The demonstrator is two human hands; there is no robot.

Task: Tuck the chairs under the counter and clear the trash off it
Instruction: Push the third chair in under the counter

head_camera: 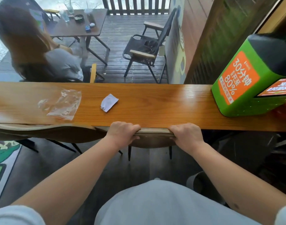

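Your left hand (122, 133) and right hand (186, 135) both clamp the top edge of one chair back (153, 131), pressed against the counter (155, 108). Second chair (46, 132) tucked left. Two trash pieces on counter: clear plastic bag (62, 104), crumpled paper (109, 102).

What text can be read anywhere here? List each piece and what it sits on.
"30分钟" and "80%": white print on the orange panel of the green kiosk.
Smaller characters between those two lines, and the strip below "80%": too blurred to read.
Kiosk's tilted screen: text present, unreadable.
Plastic bag and crumpled paper on the counter: no readable print.
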